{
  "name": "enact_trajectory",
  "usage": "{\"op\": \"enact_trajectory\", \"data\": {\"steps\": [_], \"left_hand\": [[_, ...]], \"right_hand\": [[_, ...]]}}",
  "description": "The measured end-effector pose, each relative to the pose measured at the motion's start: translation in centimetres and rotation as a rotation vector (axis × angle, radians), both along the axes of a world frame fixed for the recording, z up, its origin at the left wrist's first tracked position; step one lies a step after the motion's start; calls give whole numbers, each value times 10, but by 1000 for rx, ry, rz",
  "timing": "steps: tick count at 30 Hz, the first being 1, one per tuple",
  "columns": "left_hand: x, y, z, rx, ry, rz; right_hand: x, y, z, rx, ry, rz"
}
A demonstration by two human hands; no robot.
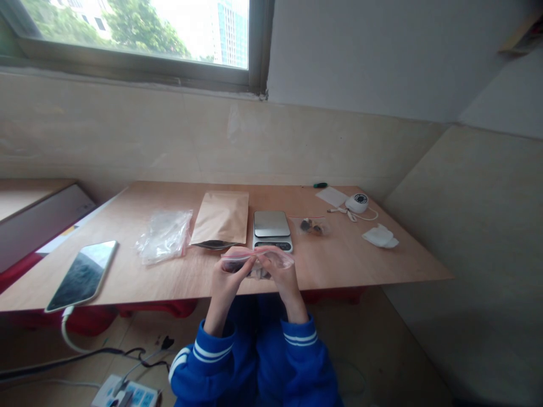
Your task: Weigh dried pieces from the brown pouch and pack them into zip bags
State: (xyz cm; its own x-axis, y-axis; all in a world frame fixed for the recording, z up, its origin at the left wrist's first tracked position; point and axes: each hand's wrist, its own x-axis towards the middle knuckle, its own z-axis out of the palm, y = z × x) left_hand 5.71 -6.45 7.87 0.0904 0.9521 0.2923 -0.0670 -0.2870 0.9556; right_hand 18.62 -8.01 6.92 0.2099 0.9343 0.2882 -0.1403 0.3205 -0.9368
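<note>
A clear zip bag [280, 258] with a pinkish-red seal strip is held between my two hands at the table's front edge. My left hand [227, 278] pinches the top of it left of the middle. Close beside it, my right hand [282, 276] pinches the same strip, thumbs nearly meeting. Some dark and pale contents show low in the bag, too small to name. Just beyond stands a kitchen scale [271, 224] with a bare steel plate. Left of the scale lies a brown paper pouch [221, 217], its dark mouth facing me.
Several clear bags [165, 234] lie left of the pouch, and a plugged-in phone [82, 277] farther left. Right of the scale are a filled zip bag [313, 226], a white corded device [356, 203], crumpled tissue [380, 236] and a green-handled tool [320, 185].
</note>
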Motion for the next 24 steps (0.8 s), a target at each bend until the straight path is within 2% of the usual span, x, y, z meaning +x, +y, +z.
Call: {"op": "enact_trajectory", "data": {"steps": [12, 17, 22, 24], "left_hand": [[6, 1, -11, -8, -5, 130], [-2, 3, -8, -49, -5, 60], [-5, 5, -8, -97, -62, 31], [-5, 7, -10, -96, -91, 52]], "right_hand": [[-13, 5, -12, -37, 8, -167], [-9, 2, -9, -24, -31, -110], [-4, 4, -15, -97, 49, -290], [-1, 5, -17, -130, 48, -283]]}}
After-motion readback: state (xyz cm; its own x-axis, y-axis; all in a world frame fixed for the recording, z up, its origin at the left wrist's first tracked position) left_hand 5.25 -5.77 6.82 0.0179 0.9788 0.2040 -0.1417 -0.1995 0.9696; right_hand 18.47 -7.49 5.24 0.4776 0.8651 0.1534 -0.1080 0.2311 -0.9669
